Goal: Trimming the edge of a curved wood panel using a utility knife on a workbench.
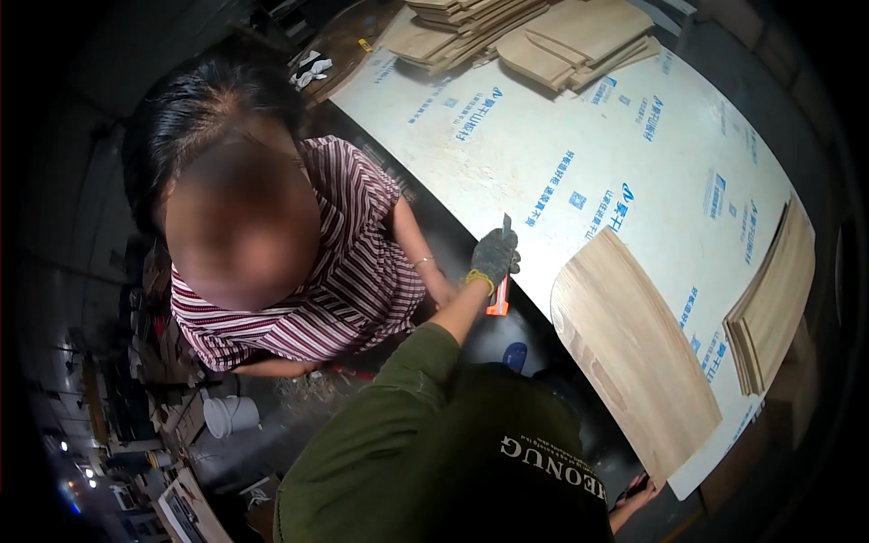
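Note:
My left hand (494,256), in a dark grey glove with a yellow cuff, is shut on an orange utility knife (499,301). The knife's blade points up, against the near left edge of a large white panel with blue print (579,145). A pale wood veneer sheet (629,348) lies on the panel's near end. At the bottom right, a bit of skin with a dark strap (638,493) shows by the panel's near corner. It may be my right hand, but I cannot tell, nor whether it holds anything.
Another person in a striped shirt (348,271) stands close on the left, an arm reaching toward my left hand. Stacks of veneer pieces (534,32) lie at the panel's far end, and another stack (774,303) at its right edge. A white bucket (231,414) stands on the floor.

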The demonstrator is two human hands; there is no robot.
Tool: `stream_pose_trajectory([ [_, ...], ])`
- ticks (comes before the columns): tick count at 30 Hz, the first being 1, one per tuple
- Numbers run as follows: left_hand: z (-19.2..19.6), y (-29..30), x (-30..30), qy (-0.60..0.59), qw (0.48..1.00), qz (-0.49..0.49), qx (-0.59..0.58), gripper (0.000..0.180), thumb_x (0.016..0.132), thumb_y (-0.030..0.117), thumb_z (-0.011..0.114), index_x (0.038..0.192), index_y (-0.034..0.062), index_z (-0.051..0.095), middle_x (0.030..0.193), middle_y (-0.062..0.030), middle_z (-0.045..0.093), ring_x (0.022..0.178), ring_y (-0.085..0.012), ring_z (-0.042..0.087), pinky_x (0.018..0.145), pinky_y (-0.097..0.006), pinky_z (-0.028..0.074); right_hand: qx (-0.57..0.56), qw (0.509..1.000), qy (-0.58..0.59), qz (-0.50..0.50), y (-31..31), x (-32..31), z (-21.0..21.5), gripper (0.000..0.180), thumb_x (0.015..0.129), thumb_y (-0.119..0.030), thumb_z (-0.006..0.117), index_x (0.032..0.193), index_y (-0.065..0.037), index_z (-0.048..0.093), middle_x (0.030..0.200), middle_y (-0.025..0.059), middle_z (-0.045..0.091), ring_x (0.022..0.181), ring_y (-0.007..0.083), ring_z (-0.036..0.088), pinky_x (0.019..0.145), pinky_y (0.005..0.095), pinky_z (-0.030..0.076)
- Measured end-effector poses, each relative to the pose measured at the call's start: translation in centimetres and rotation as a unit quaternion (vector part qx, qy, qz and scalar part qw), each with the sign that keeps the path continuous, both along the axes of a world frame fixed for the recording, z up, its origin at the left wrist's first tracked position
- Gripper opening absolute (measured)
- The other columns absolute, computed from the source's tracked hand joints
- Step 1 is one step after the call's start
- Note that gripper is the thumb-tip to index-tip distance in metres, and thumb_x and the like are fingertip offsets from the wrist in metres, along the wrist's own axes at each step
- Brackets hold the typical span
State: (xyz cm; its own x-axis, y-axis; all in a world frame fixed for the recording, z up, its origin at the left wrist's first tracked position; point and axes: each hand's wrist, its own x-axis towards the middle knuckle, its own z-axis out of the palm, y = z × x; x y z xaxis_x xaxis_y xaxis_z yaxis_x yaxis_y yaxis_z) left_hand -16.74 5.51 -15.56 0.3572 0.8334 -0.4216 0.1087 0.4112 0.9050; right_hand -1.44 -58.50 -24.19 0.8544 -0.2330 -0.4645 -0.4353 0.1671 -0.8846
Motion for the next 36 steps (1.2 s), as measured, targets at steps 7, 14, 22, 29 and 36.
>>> stream_pose_trajectory([
  [7, -0.4, 0.4, 0.3, -0.008, 1.0, 0.006, -0.012, 0.019, 0.091, 0.021, 0.056, 0.09, 0.0022, 0.055, 0.069, -0.0064, 0.054, 0.055, -0.0139, 0.054, 0.047, -0.03, 0.049, -0.011, 0.999, 0.013, 0.034, -0.9, 0.6, -0.7, 0.055, 0.084, -0.015, 0.061, 0.136, -0.021, 0.043, 0.118, 0.0017, 0.057, 0.093, 0.0134, 0.053, 0.082, 0.0284, 0.038],
  [14, 0.2, 0.0, 0.4, -0.046, 0.998, 0.019, -0.026, 0.018, 0.091, 0.021, 0.056, 0.089, 0.0033, 0.054, 0.067, -0.0043, 0.049, 0.053, -0.0136, 0.052, 0.046, -0.029, 0.048, -0.031, 0.999, -0.003, -0.01, 0.3, 0.2, -0.5, 0.052, 0.084, -0.019, 0.061, 0.134, -0.021, 0.045, 0.117, 0.0007, 0.057, 0.092, 0.0131, 0.052, 0.077, 0.0278, 0.037],
  [22, 1.0, -0.2, 0.5, -0.018, 0.998, 0.024, -0.052, 0.008, 0.092, 0.011, 0.053, 0.086, 0.0069, 0.052, 0.072, -0.0015, 0.05, 0.054, -0.0117, 0.05, 0.044, -0.028, 0.042, -0.077, 0.995, 0.02, -0.064, 2.3, 0.6, 0.7, 0.047, 0.082, -0.016, 0.057, 0.128, -0.019, 0.048, 0.107, 0.0013, 0.06, 0.083, 0.0125, 0.053, 0.067, 0.0258, 0.037],
  [29, 1.9, -0.4, 0.6, -0.003, 0.998, 0.022, -0.053, 0.007, 0.092, 0.009, 0.055, 0.085, 0.0064, 0.053, 0.073, -0.0013, 0.05, 0.054, -0.0118, 0.05, 0.044, -0.028, 0.042, -0.123, 0.99, 0.012, -0.072, 2.5, 1.9, 0.4, 0.033, 0.08, -0.008, 0.051, 0.113, -0.013, 0.054, 0.069, -0.0003, 0.052, 0.052, 0.0094, 0.044, 0.047, 0.0224, 0.035],
  [36, 0.6, 0.2, 0.2, -0.029, 0.998, 0.019, -0.061, 0.007, 0.093, 0.011, 0.055, 0.087, 0.0072, 0.054, 0.073, -0.001, 0.05, 0.056, -0.0119, 0.052, 0.044, -0.027, 0.043, -0.128, 0.99, 0.007, -0.057, 2.1, 2.6, -0.2, 0.029, 0.078, -0.006, 0.049, 0.106, -0.011, 0.057, 0.064, -0.0005, 0.048, 0.051, 0.0103, 0.042, 0.045, 0.0246, 0.034],
])
